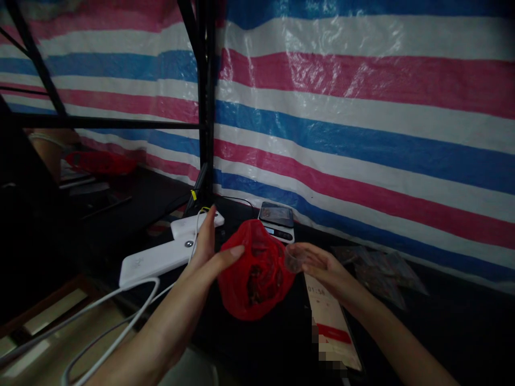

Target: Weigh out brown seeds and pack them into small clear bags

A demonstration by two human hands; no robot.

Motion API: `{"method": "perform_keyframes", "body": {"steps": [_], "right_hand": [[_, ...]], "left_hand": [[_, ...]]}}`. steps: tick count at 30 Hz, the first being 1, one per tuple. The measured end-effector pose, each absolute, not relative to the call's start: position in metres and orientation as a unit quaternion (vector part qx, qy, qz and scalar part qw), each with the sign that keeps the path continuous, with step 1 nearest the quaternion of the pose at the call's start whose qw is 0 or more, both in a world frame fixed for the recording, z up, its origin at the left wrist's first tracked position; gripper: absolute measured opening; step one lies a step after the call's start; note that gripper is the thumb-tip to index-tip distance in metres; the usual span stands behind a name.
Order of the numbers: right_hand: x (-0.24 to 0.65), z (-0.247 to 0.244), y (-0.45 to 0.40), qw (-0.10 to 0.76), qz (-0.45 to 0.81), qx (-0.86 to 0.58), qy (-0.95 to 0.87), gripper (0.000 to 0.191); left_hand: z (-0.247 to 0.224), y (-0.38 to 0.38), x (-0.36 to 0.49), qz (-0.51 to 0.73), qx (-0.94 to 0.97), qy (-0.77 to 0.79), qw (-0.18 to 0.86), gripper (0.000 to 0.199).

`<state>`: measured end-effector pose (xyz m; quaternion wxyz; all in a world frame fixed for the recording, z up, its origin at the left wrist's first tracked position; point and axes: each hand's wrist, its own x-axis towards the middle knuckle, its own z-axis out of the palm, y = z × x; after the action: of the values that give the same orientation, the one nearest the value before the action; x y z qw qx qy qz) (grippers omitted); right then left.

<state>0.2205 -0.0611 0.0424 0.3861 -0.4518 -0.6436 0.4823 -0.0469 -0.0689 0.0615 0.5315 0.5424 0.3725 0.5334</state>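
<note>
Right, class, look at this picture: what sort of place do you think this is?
Probably a makeshift workspace for weighing or packing: a striped plastic tarpaulin serves as a wall behind a black metal rack upright, and a digital scale sits beside a red plastic bag.

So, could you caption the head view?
Left hand touching a red plastic bag; right hand holding a small clear cup.

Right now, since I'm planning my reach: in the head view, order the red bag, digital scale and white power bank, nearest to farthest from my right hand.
1. Red plastic bag, just left of the right hand.
2. Digital scale, behind the bag.
3. White power bank, far left.
</note>
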Motion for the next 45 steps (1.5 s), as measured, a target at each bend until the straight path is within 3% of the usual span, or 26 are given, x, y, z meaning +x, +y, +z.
{"method": "perform_keyframes", "body": {"steps": [4, 7, 9, 12, 16, 21, 23, 29, 36, 45], "right_hand": [[0.238, 0.045, -0.05, 0.419, 0.447, -0.475, -0.632, 0.046], [0.253, 0.042, -0.04, 0.435, 0.416, -0.508, -0.616, 0.049], [0.262, 0.042, -0.032, 0.439, 0.407, -0.531, -0.599, 0.049], [0.272, 0.049, -0.015, 0.447, 0.405, -0.54, -0.586, 0.047], [0.278, 0.057, 0.017, 0.432, 0.368, -0.549, -0.614, 0.047], [0.271, 0.053, 0.056, 0.434, 0.32, -0.594, -0.598, 0.05], [0.269, 0.046, 0.07, 0.452, 0.302, -0.61, -0.576, 0.051], [0.281, 0.037, 0.105, 0.488, 0.211, -0.602, -0.596, 0.04], [0.275, 0.081, 0.085, 0.286, -0.073, -0.566, -0.77, 0.035], [0.246, 0.128, 0.059, 0.062, -0.377, -0.41, -0.828, 0.022]], "left_hand": [[0.106, -0.035, -0.006, 0.525, 0.651, 0.305, 0.455, 0.058], [0.109, 0.029, 0.05, 0.433, 0.769, 0.223, 0.414, 0.074], [0.093, 0.078, 0.083, 0.359, 0.79, 0.285, 0.407, 0.093], [0.058, 0.134, 0.11, 0.255, 0.77, 0.414, 0.413, 0.099], [0.016, 0.163, 0.114, 0.279, 0.781, 0.405, 0.384, 0.086], [0.001, 0.174, 0.108, 0.256, 0.815, 0.387, 0.347, 0.042], [0.003, 0.178, 0.105, 0.232, 0.841, 0.365, 0.324, 0.033], [0.015, 0.179, 0.092, 0.218, 0.85, 0.312, 0.365, 0.046], [0.027, 0.166, 0.092, 0.287, 0.8, 0.213, 0.482, 0.051], [0.041, 0.142, 0.101, 0.337, 0.757, 0.201, 0.523, 0.049]]}}
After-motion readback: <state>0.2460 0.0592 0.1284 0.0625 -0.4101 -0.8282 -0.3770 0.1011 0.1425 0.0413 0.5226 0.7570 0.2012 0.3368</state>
